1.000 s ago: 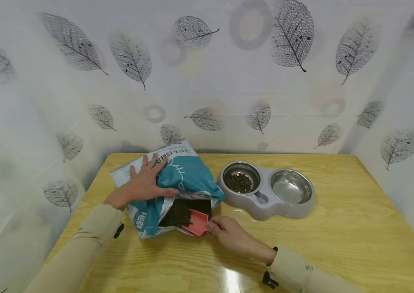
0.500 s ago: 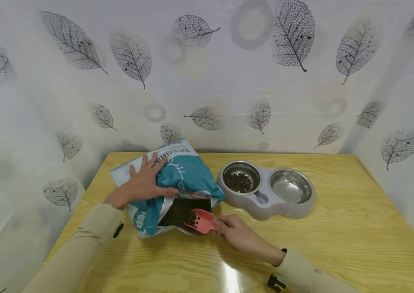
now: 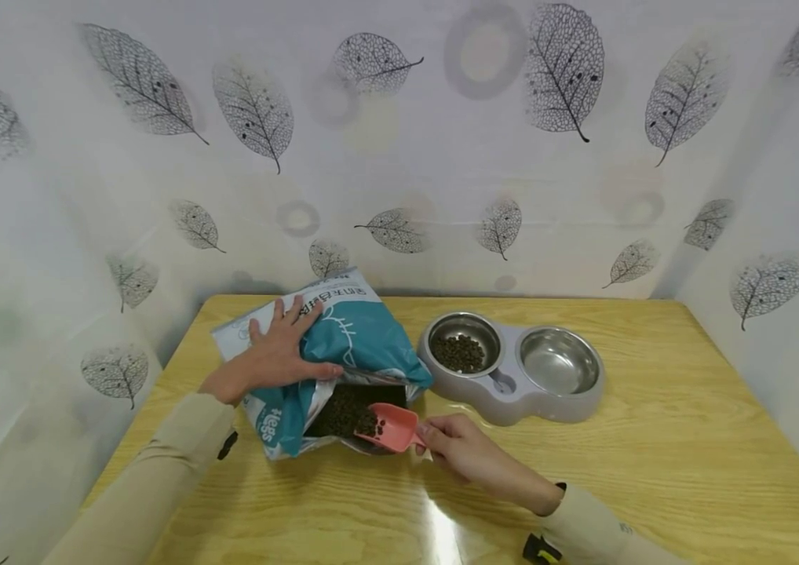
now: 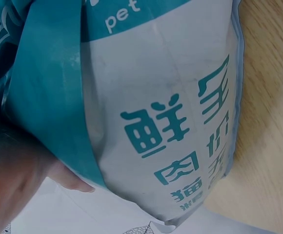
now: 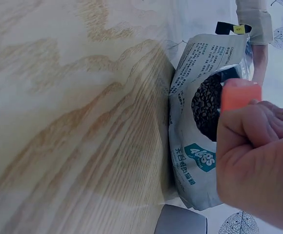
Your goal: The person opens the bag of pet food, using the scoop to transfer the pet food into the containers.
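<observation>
A teal and white pet food bag [image 3: 364, 333] lies on its side at the table's left, its mouth facing me. Dark brown kibble [image 3: 338, 412] shows inside the opening. My left hand [image 3: 275, 353] rests on top of the bag, fingers spread and straight. At the mouth, my right hand [image 3: 466, 455] grips the handle of a pink scoop [image 3: 399, 428], with some kibble at its front edge. In the right wrist view the scoop [image 5: 241, 92] overlaps the bag's opening, and the curled fingers [image 5: 258, 124] wrap its handle.
To the right of the bag stands a grey double feeder [image 3: 508, 396] with two metal bowls. The left bowl [image 3: 466, 320] holds some kibble; the right bowl [image 3: 560, 362] shows bare metal. Behind the wooden table [image 3: 668, 471] hangs a leaf-patterned curtain [image 3: 435, 157].
My right hand has drawn the scoop slightly right and up toward the edge of the bag's mouth, and less kibble lies in front of it. The left hand has stayed on the bag.
</observation>
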Tool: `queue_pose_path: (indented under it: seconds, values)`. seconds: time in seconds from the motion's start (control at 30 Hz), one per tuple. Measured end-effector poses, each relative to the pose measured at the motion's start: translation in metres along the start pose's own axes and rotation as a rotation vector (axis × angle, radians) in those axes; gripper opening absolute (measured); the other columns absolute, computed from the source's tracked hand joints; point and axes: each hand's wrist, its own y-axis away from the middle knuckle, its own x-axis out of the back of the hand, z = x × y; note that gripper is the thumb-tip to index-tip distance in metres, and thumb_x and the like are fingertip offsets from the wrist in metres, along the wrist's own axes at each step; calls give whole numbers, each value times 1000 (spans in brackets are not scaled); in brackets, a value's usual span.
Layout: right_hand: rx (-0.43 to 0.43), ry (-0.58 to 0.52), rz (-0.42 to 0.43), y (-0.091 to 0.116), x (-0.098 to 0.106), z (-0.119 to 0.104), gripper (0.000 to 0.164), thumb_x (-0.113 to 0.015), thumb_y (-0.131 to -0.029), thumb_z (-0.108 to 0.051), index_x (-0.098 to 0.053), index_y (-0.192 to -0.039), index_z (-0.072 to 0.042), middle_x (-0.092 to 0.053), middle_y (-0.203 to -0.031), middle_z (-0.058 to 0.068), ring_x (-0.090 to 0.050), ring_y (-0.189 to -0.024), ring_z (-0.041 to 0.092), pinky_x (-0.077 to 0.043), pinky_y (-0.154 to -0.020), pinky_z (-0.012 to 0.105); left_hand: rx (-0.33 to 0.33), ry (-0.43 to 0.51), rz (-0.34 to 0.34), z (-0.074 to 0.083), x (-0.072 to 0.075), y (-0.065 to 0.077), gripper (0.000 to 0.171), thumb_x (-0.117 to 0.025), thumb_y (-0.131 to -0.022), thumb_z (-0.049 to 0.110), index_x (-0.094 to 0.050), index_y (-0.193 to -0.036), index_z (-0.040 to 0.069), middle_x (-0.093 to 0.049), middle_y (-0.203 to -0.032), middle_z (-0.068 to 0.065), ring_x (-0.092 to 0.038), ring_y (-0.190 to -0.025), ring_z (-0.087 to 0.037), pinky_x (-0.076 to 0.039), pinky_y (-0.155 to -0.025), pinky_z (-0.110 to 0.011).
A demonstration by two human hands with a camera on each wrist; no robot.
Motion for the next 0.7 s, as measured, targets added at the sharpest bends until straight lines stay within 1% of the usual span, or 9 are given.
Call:
queue_pose_path:
  seconds: [0.1, 0.3, 0.4, 0.53, 0.7]
  values:
    - [39, -53, -48, 1, 2, 0, 48, -44, -111, -29, -56, -100, 16, -36, -57, -9, -26, -44, 3, -23, -41, 20, 2, -6, -1, 0, 0, 0, 122, -67, -80, 77, -6, -167, 16, 6, -172, -24, 12, -155, -55, 3, -110, -87]
    - [178, -151, -122, 3, 5, 0, 52, -41, -113, -28, -48, -101, 21, -36, -57, -11, -29, -46, 1, -24, -43, 20, 4, -10, -3, 0, 1, 0, 122, -67, -80, 77, -7, -167, 15, 5, -172, -24, 12, -155, -55, 4, -110, -87]
    - [233, -193, -154, 4, 7, -1, 52, -39, -113, -27, -42, -99, 24, -35, -57, -11, -27, -46, 2, -21, -42, 21, 0, -2, 1, 1, 1, 0, 122, -67, -81, 77, -7, -167, 15, 5, -172, -24, 11, -155, -55, 4, -110, -87]
    - [271, -216, -164, 5, 9, -4, 52, -38, -113, -26, -38, -96, 22, -34, -58, -10, -27, -47, 3, -19, -41, 24, -5, 6, 5, 1, 1, 1, 121, -68, -81, 76, -8, -167, 15, 5, -172, -24, 12, -155, -55, 3, -110, -87]
    - [328, -234, -151, 5, 12, -4, 48, -35, -114, -24, -40, -94, 20, -34, -58, -8, -25, -46, 7, -17, -40, 27, -4, 7, 5, -1, 0, 2, 121, -67, -81, 76, -8, -167, 15, 4, -172, -24, 11, -155, -55, 3, -109, -87]
